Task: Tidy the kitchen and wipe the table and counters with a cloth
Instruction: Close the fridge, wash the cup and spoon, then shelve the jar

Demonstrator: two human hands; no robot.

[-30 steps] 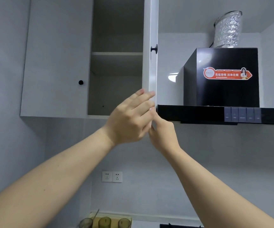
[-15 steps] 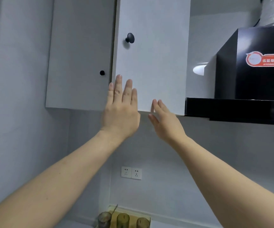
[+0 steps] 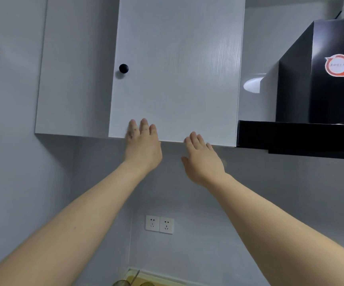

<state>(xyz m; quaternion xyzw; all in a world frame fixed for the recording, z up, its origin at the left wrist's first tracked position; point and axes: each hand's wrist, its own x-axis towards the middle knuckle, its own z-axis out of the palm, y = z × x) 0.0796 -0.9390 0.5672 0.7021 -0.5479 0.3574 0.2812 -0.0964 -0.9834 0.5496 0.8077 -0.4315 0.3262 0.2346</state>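
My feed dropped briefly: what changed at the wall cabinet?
The right cabinet door swung from open to about shut. The left hand, earlier curled on its edge, now lies flat against it; the right hand is open at its lower edge. Range hood, sockets unchanged.

Left hand (image 3: 143,148) and right hand (image 3: 203,161) up high, slightly apart, fingers straight, backs toward the camera.

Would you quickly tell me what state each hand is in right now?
Left hand: open, fingers straight against the door.
Right hand: open, holding nothing, at the door's lower edge.
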